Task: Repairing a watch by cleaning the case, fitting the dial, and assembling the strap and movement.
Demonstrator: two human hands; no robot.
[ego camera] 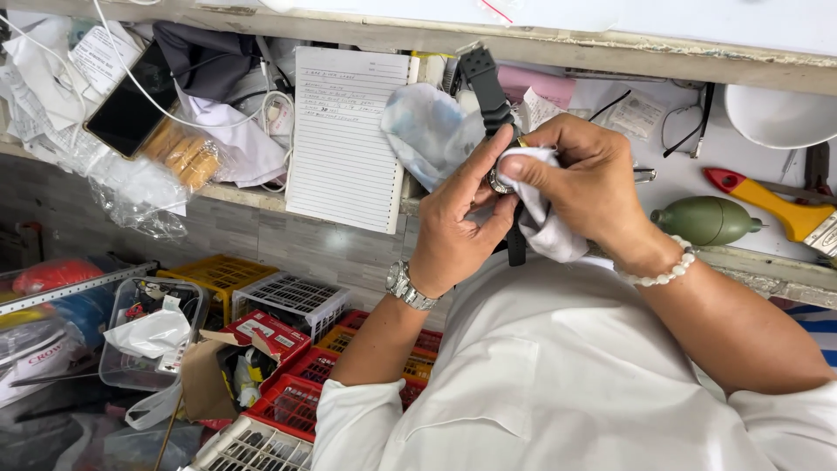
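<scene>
The left hand (458, 222) grips a black-strapped watch (499, 179), fingers closed around its case. The right hand (586, 179) pinches a white cloth (542, 218) against the case. A lined notepad (344, 135) lies left of the fingers on the worktop (697, 166), a green blower bulb (704, 220) to their right.

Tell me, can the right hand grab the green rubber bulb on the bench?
Probably not right now: the right hand is pressing a white cloth onto the black-strapped wristwatch. Once free, yes, likely; the green bulb-shaped rubber blower lies uncovered just beside that wrist.
</scene>
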